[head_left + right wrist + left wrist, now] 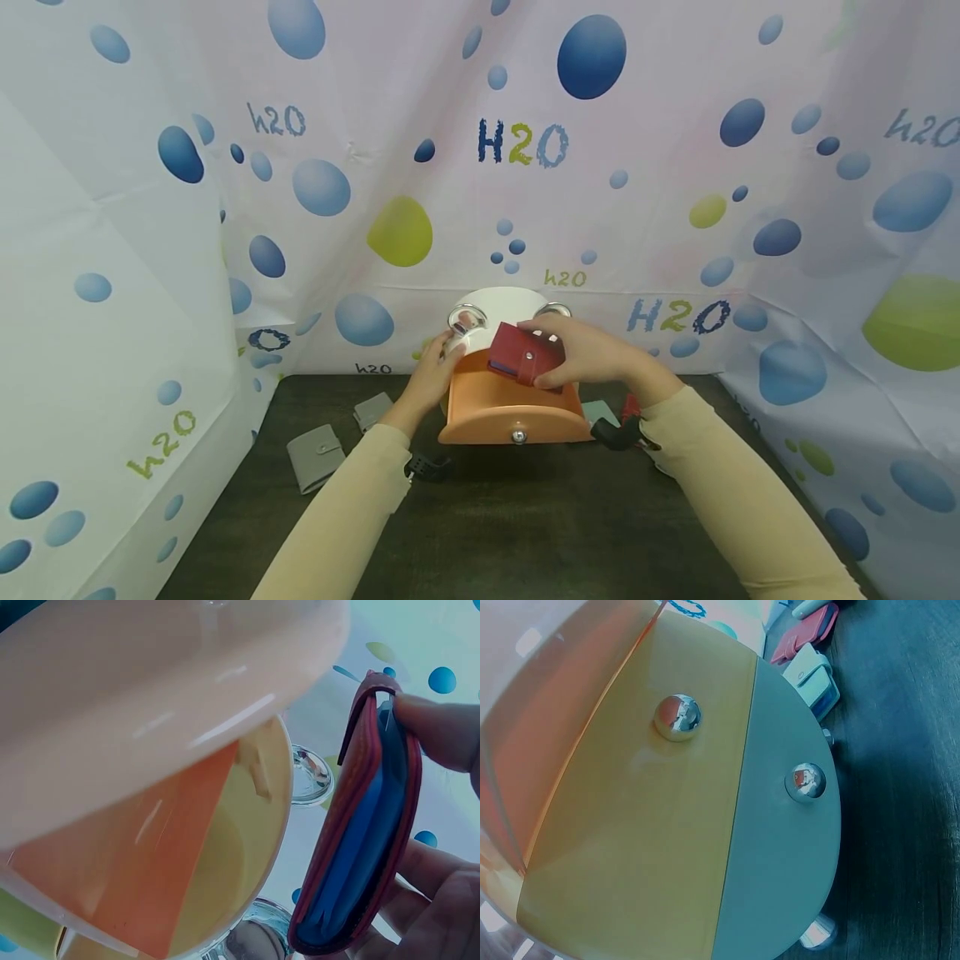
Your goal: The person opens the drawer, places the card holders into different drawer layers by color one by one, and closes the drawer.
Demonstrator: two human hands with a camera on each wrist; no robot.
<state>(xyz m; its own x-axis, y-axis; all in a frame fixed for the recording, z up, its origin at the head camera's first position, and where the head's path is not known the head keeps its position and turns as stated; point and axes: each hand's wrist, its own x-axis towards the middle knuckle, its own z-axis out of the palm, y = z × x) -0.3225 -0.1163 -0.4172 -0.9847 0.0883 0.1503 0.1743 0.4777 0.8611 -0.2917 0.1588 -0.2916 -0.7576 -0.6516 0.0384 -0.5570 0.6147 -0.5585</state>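
In my right hand (585,346) I hold a small red wallet (528,357) with a snap strap, thumb on one cover and fingers on the other. It is over the pulled-out orange drawer (510,392), which has a chrome knob. Blue inner leaves of the wallet (364,825) show in the right wrist view. My left hand (429,375) rests at the left side of the white-topped drawer box (506,302), fingers extended, near a round chrome fitting (467,319). Below, a yellow front (645,802) and a grey-green front (780,847) appear in the left wrist view, my left hand out of sight there.
Two grey wallets, one larger (315,457) and one smaller (372,411), lie on the dark table (480,525) at left. On the right are a pale green wallet (811,681) and a red wallet (807,634). A patterned curtain (465,208) stands behind.
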